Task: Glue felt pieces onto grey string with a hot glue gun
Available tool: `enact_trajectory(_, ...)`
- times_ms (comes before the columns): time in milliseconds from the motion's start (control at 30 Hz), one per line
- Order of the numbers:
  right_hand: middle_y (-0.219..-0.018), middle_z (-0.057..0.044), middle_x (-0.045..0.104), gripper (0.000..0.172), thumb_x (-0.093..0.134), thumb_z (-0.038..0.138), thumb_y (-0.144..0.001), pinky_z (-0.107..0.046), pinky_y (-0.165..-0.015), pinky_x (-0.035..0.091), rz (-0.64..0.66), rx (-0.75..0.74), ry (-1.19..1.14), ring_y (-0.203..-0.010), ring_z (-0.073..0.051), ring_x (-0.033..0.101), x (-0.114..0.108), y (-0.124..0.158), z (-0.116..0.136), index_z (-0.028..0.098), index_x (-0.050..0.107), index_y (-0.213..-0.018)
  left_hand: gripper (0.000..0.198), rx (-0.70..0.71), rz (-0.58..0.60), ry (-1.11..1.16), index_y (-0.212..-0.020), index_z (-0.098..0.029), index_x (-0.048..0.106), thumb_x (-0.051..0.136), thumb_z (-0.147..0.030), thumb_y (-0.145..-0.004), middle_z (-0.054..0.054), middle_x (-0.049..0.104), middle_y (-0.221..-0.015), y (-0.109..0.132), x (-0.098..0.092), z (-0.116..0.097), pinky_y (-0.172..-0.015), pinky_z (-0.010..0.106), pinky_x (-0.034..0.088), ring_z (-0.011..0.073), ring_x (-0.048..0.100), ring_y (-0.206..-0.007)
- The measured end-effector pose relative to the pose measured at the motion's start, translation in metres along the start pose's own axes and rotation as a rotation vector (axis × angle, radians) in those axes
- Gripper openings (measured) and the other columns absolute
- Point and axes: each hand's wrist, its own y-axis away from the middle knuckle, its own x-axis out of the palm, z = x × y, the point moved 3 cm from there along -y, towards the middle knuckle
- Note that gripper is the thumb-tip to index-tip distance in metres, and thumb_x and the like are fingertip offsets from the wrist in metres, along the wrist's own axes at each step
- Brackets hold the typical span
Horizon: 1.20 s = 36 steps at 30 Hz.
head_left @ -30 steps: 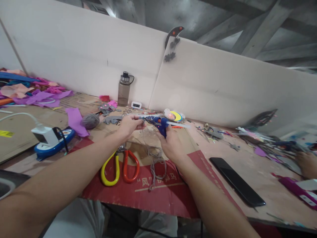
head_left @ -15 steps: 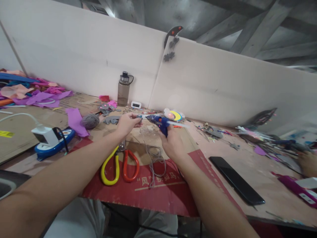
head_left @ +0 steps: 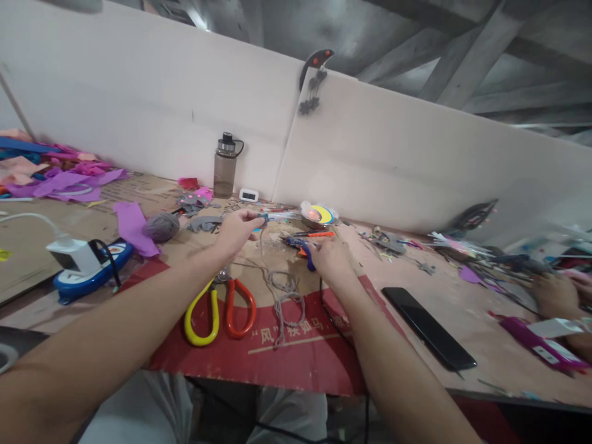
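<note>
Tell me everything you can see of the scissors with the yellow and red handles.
The scissors lie flat on the red cardboard, near its front edge. Two loop handles, one yellow, one red, plastic by the look, point toward the person; the metal blades point away, seemingly shut, mostly hidden under the wrist of the left hand. No hand holds them. A grey string lies just to their right.

A long desk (head_left: pixel 444 290) surfaced in brown cardboard, with a red printed cardboard sheet (head_left: pixel 305 364) at its near edge, runs along two tall white partition panels (head_left: pixel 393 160) that meet at an angle. Above them is a dim grey concrete ceiling (head_left: pixel 324 24) crossed by heavy beams (head_left: pixel 467 61).
</note>
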Motion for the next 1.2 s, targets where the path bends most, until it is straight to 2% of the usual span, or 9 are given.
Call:
enact_trajectory(67, -0.088, -0.014, 0.059, 0.013, 0.052, 0.031, -0.077, -0.047, -0.086, 0.04, -0.076, 0.044, 0.018, -0.096, -0.027, 0.054, -0.001, 0.0, 0.021, 0.019, 0.049, -0.073, 0.012, 0.074, -0.03, -0.094, -0.072, -0.016, 0.064, 0.069, -0.025, -0.064, 0.003, 0.065, -0.073, 0.002, 0.0, -0.004, -0.046, 0.019, 0.04, 0.0112, 0.057, -0.062)
enact_trajectory(200, -0.107, -0.011, 0.055, 0.034, 0.058, 0.03, -0.071, -0.039, -0.089, 0.042, 0.064, 0.117, -0.5, -0.101, -0.019, 0.054, 0.031, -0.005, 0.061, 0.02, 0.039, -0.097, 0.009, 0.21, -0.063, -0.238, -0.071, -0.018, 0.066, 0.067, -0.025, -0.065, 0.0, 0.063, -0.067, 0.007, 0.002, -0.012, -0.056, 0.021, 0.04, 0.0108, 0.053, -0.06)
enact_trajectory(300, -0.093, -0.004, 0.059, 0.049, 0.062, 0.024, -0.064, -0.034, -0.078, 0.048, 0.227, 0.301, -0.875, -0.081, -0.015, 0.061, 0.061, -0.009, 0.076, 0.023, 0.029, -0.099, 0.008, 0.255, -0.104, -0.277, -0.069, -0.018, 0.067, 0.068, -0.023, -0.063, 0.0, 0.063, -0.066, 0.008, 0.0, -0.015, -0.061, 0.021, 0.04, 0.012, 0.054, -0.063)
enact_trajectory(367, -0.078, 0.004, 0.056, 0.05, 0.061, 0.023, -0.065, -0.032, -0.068, 0.049, 0.319, 0.37, -0.941, -0.063, -0.012, 0.058, 0.073, -0.008, 0.08, 0.023, 0.027, -0.102, 0.008, 0.226, -0.135, -0.241, -0.068, -0.018, 0.066, 0.068, -0.022, -0.062, 0.0, 0.063, -0.065, 0.005, -0.003, -0.014, -0.059, 0.021, 0.04, 0.0119, 0.053, -0.062)
enact_trajectory(467, -0.068, 0.008, 0.048, 0.039, 0.056, 0.024, -0.07, -0.028, -0.061, 0.046, 0.234, 0.234, -0.709, -0.056, -0.011, 0.05, 0.068, -0.009, 0.08, 0.022, 0.034, -0.103, 0.008, 0.153, -0.141, -0.159, -0.068, -0.017, 0.064, 0.066, -0.022, -0.063, 0.0, 0.062, -0.064, 0.001, -0.006, -0.01, -0.051, 0.021, 0.039, 0.0109, 0.052, -0.056)
enact_trajectory(567, -0.072, 0.003, 0.048, 0.022, 0.051, 0.02, -0.076, -0.028, -0.066, 0.043, 0.037, -0.018, -0.384, -0.065, -0.013, 0.049, 0.049, -0.009, 0.078, 0.019, 0.047, -0.098, 0.009, 0.081, -0.067, -0.077, -0.071, -0.015, 0.062, 0.064, -0.022, -0.065, 0.003, 0.063, -0.068, 0.0, -0.004, -0.005, -0.048, 0.021, 0.042, 0.0127, 0.057, -0.059)
enact_trajectory(667, -0.08, -0.003, 0.051, 0.01, 0.046, 0.018, -0.08, -0.029, -0.071, 0.041, -0.058, -0.147, -0.221, -0.075, -0.015, 0.049, 0.035, -0.009, 0.075, 0.018, 0.054, -0.087, 0.012, 0.044, 0.017, -0.042, -0.075, -0.015, 0.06, 0.065, -0.023, -0.067, 0.004, 0.064, -0.072, 0.002, 0.001, -0.003, -0.045, 0.02, 0.043, 0.0148, 0.062, -0.064)
enact_trajectory(833, -0.082, -0.004, 0.054, 0.009, 0.046, 0.019, -0.083, -0.029, -0.073, 0.04, -0.09, -0.174, -0.13, -0.079, -0.016, 0.05, 0.026, -0.011, 0.071, 0.018, 0.055, -0.081, 0.014, 0.046, 0.07, -0.1, -0.077, -0.014, 0.061, 0.067, -0.023, -0.068, 0.003, 0.062, -0.062, 0.006, 0.007, -0.003, -0.039, 0.018, 0.037, 0.0121, 0.06, -0.054)
enact_trajectory(1200, -0.078, -0.005, 0.053, 0.022, 0.039, 0.029, -0.089, -0.03, -0.07, 0.036, -0.076, -0.186, 0.001, -0.074, -0.017, 0.047, 0.021, -0.012, 0.071, 0.019, 0.052, -0.074, 0.012, 0.046, 0.186, -0.122, -0.079, -0.012, 0.066, 0.066, -0.018, -0.069, 0.007, 0.067, -0.072, 0.01, 0.016, -0.005, -0.044, 0.021, 0.046, 0.0153, 0.065, -0.06)
